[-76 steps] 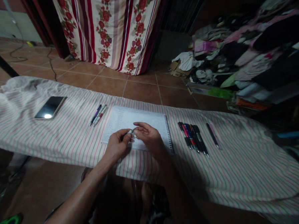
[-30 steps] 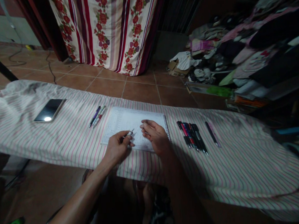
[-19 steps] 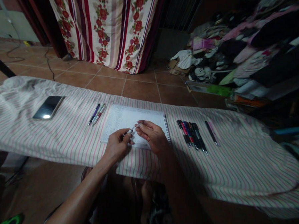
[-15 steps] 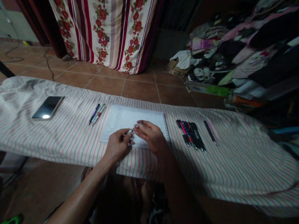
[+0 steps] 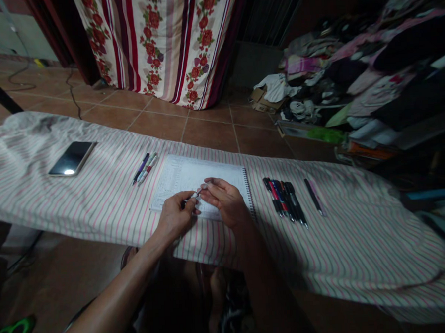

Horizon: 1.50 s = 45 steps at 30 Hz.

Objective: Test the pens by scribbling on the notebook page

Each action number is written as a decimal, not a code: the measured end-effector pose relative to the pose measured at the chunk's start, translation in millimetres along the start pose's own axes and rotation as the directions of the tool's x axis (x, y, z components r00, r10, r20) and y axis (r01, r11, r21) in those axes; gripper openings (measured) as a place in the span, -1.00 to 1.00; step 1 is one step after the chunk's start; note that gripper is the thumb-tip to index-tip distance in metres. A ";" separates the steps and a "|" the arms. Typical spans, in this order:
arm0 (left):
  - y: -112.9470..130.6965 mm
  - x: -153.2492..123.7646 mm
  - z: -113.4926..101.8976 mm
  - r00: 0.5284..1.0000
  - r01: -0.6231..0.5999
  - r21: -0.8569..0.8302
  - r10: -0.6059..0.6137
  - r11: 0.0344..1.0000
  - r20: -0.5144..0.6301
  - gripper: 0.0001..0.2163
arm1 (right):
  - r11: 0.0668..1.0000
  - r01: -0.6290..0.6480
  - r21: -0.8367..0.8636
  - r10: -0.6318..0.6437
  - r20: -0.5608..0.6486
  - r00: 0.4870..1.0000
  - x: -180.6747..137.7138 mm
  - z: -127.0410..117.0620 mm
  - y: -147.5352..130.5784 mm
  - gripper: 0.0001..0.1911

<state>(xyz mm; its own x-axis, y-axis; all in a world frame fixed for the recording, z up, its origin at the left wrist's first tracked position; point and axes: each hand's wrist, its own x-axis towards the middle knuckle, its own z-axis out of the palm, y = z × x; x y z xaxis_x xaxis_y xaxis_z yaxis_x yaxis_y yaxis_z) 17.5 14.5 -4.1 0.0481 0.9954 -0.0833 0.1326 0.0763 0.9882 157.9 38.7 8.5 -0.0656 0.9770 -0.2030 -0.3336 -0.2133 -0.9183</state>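
Note:
Over the spiral notebook [image 5: 207, 168] my two hands meet at a slim pen [image 5: 198, 191], mostly hidden by the fingers. My left hand [image 5: 177, 212] is closed, thumb and fingers pinching the pen's whitish lower part. Close to it, my right hand [image 5: 226, 198] pinches the pen's other end between thumb and fingertips. A thin dark stretch shows between the two grips; whether the pen is in one piece I cannot tell. The notebook lies open, its page covered with faint writing, the wire binding on the right.
Left of the notebook lie a few pens [image 5: 144, 169] and a phone [image 5: 73, 158]. To its right are several pens [image 5: 286, 200] in a row and a dark pen beside a pink one [image 5: 318, 197]. Striped cloth [image 5: 346, 249] covers the table. Clothes [image 5: 314, 72] are heaped beyond.
A thin dark stretch of the pen now shows between my fingertips, where a whitish part was before. Both hands stay nearly in place; the view has shifted slightly.

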 end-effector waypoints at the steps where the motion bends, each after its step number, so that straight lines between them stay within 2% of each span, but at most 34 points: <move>1: 0.8 -0.2 0.0 1.000 0.001 0.007 -0.001 1.000 0.002 -0.74 | 1.000 0.002 -0.005 -0.002 -0.002 1.000 0.0 0.1 0.1 -0.71; 14: -0.3 0.6 0.6 0.999 0.033 0.002 -0.033 0.999 -0.010 -0.73 | 0.999 0.018 -0.049 -0.017 0.017 1.000 -2.2 2.1 -1.8 -0.72; 35: 1.5 0.6 -0.8 1.000 -0.006 0.092 0.006 0.996 0.010 -0.74 | 0.990 0.038 -0.137 -0.034 0.032 0.999 -5.2 6.3 -4.7 -0.76; 45: -3.5 2.5 0.0 1.000 -0.022 0.075 0.023 0.997 -0.011 -0.74 | 0.984 0.065 -0.165 -0.057 0.051 0.997 -3.5 5.6 -2.6 -0.78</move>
<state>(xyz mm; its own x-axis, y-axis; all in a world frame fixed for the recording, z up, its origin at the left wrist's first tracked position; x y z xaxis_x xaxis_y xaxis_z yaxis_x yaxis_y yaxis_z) 17.2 16.7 -7.8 0.0406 0.9974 -0.0588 0.2057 0.0493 0.9774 153.7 35.9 13.5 -0.0946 0.9866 -0.1326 -0.1779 -0.1478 -0.9729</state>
